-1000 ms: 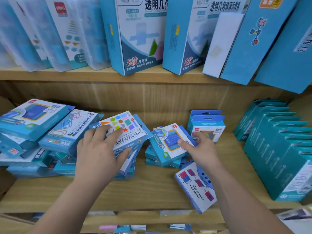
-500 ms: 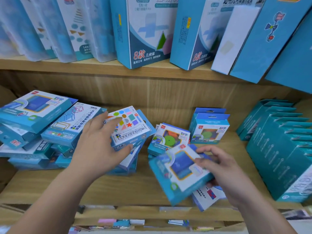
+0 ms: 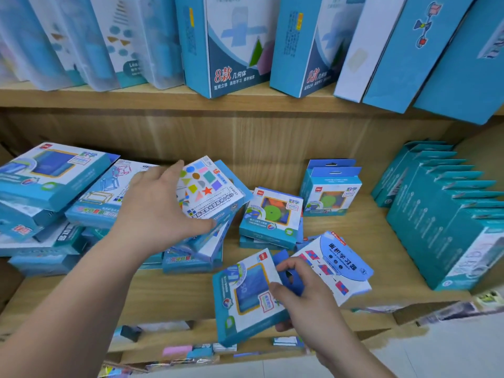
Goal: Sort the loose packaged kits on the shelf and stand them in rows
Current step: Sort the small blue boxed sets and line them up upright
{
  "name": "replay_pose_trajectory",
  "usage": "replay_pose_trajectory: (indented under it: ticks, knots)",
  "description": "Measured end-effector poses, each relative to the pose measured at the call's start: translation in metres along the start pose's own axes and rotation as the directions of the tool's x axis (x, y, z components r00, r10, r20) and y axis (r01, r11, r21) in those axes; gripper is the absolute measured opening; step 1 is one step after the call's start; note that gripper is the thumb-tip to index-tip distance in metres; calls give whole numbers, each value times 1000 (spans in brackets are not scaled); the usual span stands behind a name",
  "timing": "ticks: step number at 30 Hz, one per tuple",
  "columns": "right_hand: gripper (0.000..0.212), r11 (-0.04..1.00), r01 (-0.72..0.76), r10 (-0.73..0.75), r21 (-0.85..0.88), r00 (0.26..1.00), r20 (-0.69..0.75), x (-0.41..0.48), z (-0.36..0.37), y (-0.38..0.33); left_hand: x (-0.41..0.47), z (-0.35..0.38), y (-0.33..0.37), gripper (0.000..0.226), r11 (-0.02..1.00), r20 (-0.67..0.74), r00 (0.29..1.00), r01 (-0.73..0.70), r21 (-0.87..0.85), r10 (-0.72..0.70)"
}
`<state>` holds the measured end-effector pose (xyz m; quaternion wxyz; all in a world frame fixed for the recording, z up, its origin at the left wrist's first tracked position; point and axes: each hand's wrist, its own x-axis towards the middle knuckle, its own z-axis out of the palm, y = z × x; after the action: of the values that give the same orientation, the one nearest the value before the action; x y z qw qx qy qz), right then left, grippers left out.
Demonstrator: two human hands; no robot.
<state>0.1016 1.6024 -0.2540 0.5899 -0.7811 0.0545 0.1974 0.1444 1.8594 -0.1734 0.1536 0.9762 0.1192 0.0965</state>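
The blue-fronted kit (image 3: 245, 296) is hanging tilted over the front edge of the lower shelf (image 3: 169, 293), its lower corner sticking out past the wood. The right hand (image 3: 302, 293) is gripping it by its right side, with the thumb lying on the printed front and the fingers curling round the dark blue hang tab. Just beside it to the right, a pale blue kit with red and blue squares (image 3: 341, 263) is lying flat on the shelf. To the left, the left hand (image 3: 155, 211) is clamping the coloured-shapes kit (image 3: 210, 192), with its thumb pressing the near edge and its fingers reaching across to the far corner; that kit is sitting tilted on top of a loose heap. Between the two hands, a green-disc kit (image 3: 272, 214) is lying on a short stack, and behind it two standing kits (image 3: 331, 195) are facing forward. A leaning pile of flat boxes (image 3: 51, 175) is filling the left end, and a row of teal boxes (image 3: 450, 222) is standing at the right. Tall blue boxes (image 3: 231, 45) are lining the upper shelf.
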Motion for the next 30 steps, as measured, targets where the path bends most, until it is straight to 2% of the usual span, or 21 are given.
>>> replay_pose_trajectory:
  ticks: [6,12,15,17,19,23,27,30]
  knots:
    - [23,990,26,5,139,975,-222,-2,31,35,-25,7,-6,122,995,-48,995,-93,-27,92]
    - [20,960,-43,127,276,947,-295,7,50,50,-24,11,-11,120,996,17,996,-92,-11,92]
    - [15,951,-13,129,310,925,-357,12,49,48,-25,9,-11,119,994,34,994,-105,-11,105]
    - [23,960,9,105,281,917,-386,12,49,51,-27,6,-12,119,993,64,991,-117,-22,118]
    - [34,978,27,56,209,923,-382,7,51,53,-28,3,-14,123,990,103,985,-135,-25,137]
    - [49,964,64,22,257,949,-316,-7,56,39,-28,-1,-18,119,989,136,980,-143,-35,147]
    - [32,923,29,73,383,966,-247,-7,51,32,-29,2,-17,112,989,33,990,-132,-66,134]
    - [28,895,-1,99,446,975,-197,-6,46,26,-30,6,-17,111,988,-31,991,-134,-74,132]
